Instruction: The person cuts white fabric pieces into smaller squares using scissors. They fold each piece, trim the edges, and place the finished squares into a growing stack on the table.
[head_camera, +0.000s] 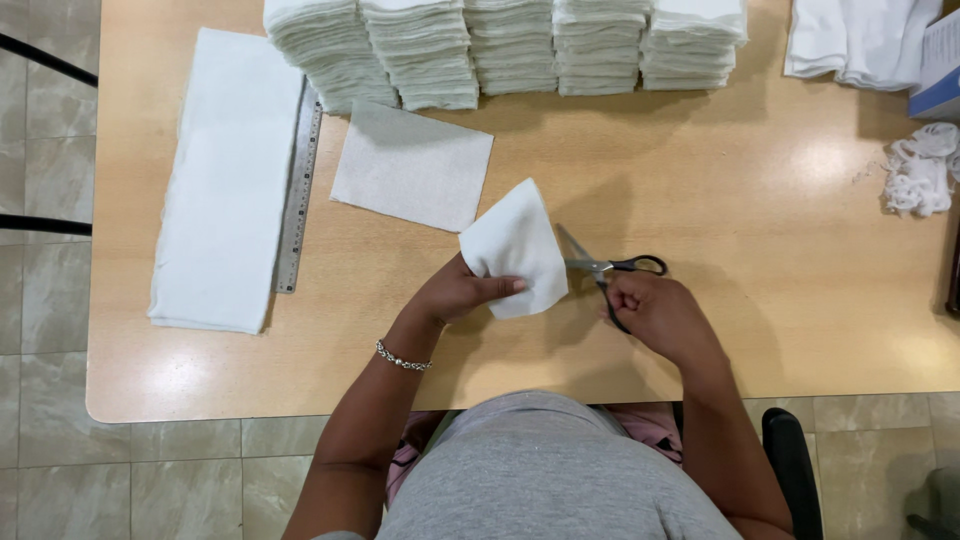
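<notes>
Now the left hand pinches a white cloth, lifted just above the table. Beside it the right hand grips scissors, blades parted at the cloth's edge. Further back lie a cut square, a ruler, a long strip and stacks.

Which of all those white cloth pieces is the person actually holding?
The small folded white piece, lifted off the table in the left hand beside the scissors. The flat square, long strip and stacks lie untouched.
</notes>
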